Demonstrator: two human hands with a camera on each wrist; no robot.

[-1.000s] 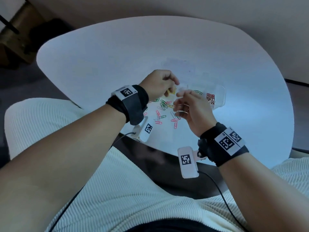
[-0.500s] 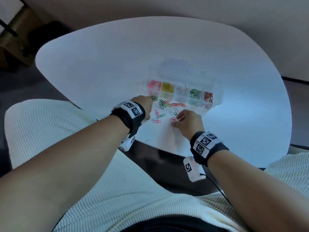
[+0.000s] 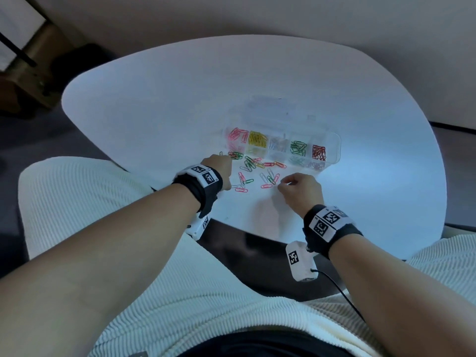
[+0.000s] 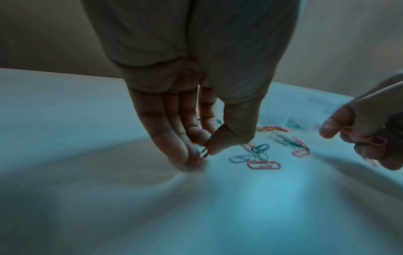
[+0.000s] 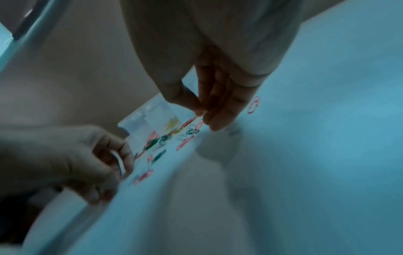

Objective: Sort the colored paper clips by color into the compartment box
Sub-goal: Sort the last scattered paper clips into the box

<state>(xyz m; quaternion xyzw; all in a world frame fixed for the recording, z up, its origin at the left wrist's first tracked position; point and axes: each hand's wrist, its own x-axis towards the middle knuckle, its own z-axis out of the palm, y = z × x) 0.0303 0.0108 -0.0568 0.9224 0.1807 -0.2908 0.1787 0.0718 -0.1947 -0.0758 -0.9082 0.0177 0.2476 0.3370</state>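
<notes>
White rounded table (image 3: 159, 104); beige wall (image 3: 231, 16).

Compartment box (image 3: 332, 150) on the table (image 3: 154, 104), loose clips (image 3: 253, 173) before it, hands either side

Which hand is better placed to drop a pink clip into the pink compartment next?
Left, probably. The left hand pinches a pink-looking clip and sits just short of the pink compartment at the box's left end; the right hand is farther away.
</notes>
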